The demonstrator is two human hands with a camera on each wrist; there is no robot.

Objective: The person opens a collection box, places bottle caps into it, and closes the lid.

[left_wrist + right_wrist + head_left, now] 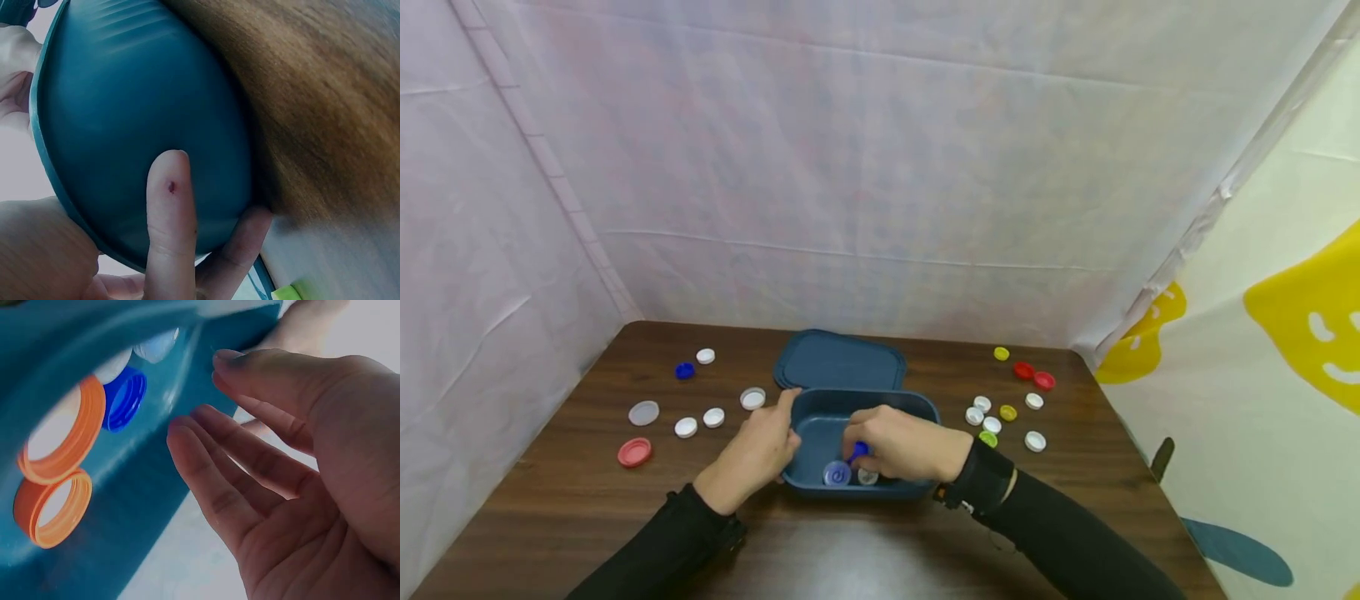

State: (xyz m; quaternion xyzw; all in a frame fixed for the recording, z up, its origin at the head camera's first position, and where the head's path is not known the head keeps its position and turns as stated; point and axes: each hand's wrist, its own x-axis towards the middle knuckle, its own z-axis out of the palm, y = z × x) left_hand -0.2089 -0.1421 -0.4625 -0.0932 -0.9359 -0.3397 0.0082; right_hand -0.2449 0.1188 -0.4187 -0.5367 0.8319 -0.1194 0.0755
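A dark blue plastic tub (887, 492) stands on the table with bottle caps inside. My left hand (762, 442) grips its left end, fingers (170, 212) flat along the outer wall. Inside the tub, my right hand (901, 442) reaches down, its thumb and fingers apart with nothing between them in the right wrist view. A blue cap (125, 400) lies near those fingertips. Two orange caps (62, 509) sit against the tub wall, hidden in the head view. A pale violet cap (837, 473) and a whitish cap (868, 477) lie by the front wall.
Behind the tub lies its blue lid (842, 362). Loose caps are spread on both sides: a red cap (635, 452), a blue cap (684, 371) and several white ones at left; red caps (1024, 371), yellow, green and white ones at right. Fabric walls enclose the table.
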